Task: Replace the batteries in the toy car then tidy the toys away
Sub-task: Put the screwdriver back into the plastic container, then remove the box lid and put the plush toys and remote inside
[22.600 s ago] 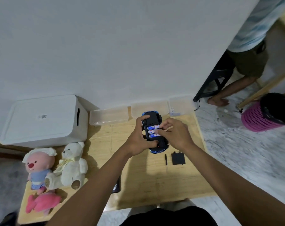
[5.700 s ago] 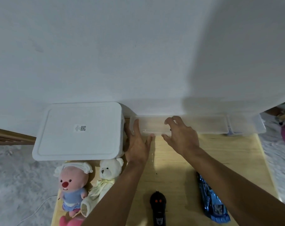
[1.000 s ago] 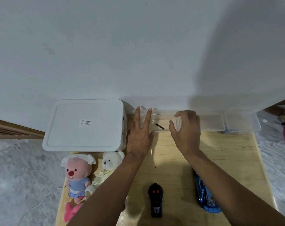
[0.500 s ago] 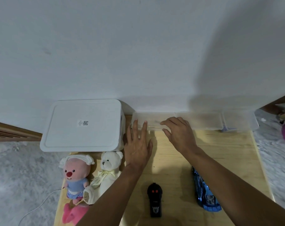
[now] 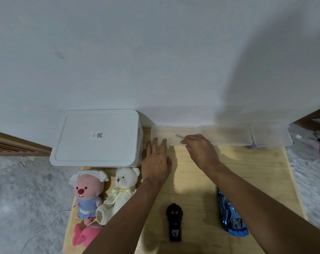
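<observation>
The blue toy car [image 5: 230, 215] lies on the wooden table [image 5: 247, 176] at the front right, partly under my right forearm. A black remote control [image 5: 174, 223] lies to its left. My left hand [image 5: 156, 162] lies flat with straight fingers just in front of the leftmost clear lidded box [image 5: 173, 134]. My right hand [image 5: 201, 151] hovers at that box's front edge, fingers loosely bent, holding nothing. A thin dark screwdriver shows through the box's lid.
A large white lidded bin [image 5: 97, 138] stands at the back left against the wall. Two more clear boxes [image 5: 227, 135] line the back edge. A pink plush [image 5: 87, 195], a white teddy bear [image 5: 121, 187] and a pink toy [image 5: 85, 234] sit at the front left.
The lid that my right hand held over the leftmost clear box a second ago now lies shut on it. Both hands have drawn back a little from the box.
</observation>
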Demonstrator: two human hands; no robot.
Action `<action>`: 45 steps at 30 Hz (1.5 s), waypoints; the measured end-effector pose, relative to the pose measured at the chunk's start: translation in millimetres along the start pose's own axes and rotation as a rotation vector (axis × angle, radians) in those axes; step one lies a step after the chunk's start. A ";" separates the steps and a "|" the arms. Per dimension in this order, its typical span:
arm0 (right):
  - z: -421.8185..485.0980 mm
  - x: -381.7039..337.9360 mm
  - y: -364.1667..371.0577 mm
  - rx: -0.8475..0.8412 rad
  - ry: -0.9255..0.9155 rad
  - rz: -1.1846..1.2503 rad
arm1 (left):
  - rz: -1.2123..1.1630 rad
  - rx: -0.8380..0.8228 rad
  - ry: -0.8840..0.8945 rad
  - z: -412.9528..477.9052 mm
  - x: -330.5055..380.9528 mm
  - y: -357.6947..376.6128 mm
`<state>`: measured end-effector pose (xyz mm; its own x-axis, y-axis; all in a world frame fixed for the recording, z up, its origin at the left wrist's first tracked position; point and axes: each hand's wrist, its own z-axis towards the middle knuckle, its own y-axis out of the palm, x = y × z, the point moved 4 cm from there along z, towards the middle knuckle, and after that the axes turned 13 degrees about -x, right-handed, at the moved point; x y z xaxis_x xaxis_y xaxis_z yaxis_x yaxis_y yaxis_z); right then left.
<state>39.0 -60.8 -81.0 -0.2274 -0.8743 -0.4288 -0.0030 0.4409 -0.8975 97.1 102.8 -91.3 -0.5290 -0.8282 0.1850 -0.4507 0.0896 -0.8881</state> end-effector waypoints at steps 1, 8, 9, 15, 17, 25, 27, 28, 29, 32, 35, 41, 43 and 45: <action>-0.7 0.0 -0.6 -0.002 -0.011 0.005 | 0.001 -0.001 -0.006 -1.2 0.5 -0.4; -0.5 7.2 5.7 -0.018 -0.059 0.001 | 0.047 -0.001 -0.039 -7.1 2.0 1.0; -0.3 7.6 6.1 -0.018 -0.064 0.004 | 0.057 -0.005 -0.042 -7.1 3.0 0.7; 3.4 -4.8 -10.4 -0.139 -0.045 -0.006 | -0.022 -0.066 -0.088 -9.5 9.4 -17.1; -2.1 -12.7 -30.1 -0.113 -0.010 0.051 | -0.145 0.021 -0.075 -15.3 11.4 -38.6; 14.1 -101.2 -105.3 -0.248 -0.045 0.184 | -0.324 0.488 -0.047 -63.6 -41.1 -175.5; 25.7 -140.8 -107.0 -0.275 -0.082 0.170 | -0.305 0.401 -0.098 -66.4 -81.7 -187.0; 30.8 -160.7 -104.3 -0.299 -0.093 0.163 | -0.287 0.329 -0.141 -66.6 -104.5 -187.9; 36.2 -179.9 -99.0 -0.326 -0.095 0.153 | -0.267 0.249 -0.186 -67.0 -127.6 -186.2; 51.5 -223.7 -69.1 -0.446 -0.034 0.067 | -0.220 0.066 -0.239 -68.1 -190.2 -170.1; 61.3 -240.1 -33.1 -0.562 0.115 -0.008 | -0.177 -0.061 -0.184 -62.2 -230.6 -149.9; 61.5 -245.1 -5.2 -0.429 0.276 0.044 | -0.146 -0.167 -0.051 -46.4 -250.5 -131.7; 62.7 -244.7 -4.4 -0.397 0.325 0.116 | -0.125 -0.163 -0.032 -43.8 -250.9 -132.4; 64.3 -245.3 -5.1 -0.374 0.365 0.173 | -0.103 -0.153 -0.017 -43.5 -250.4 -134.8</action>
<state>157.4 138.4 22.1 -0.5778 -0.6850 -0.4438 -0.2661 0.6721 -0.6910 259.0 322.2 0.4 -0.4625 -0.8467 0.2632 -0.6066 0.0857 -0.7904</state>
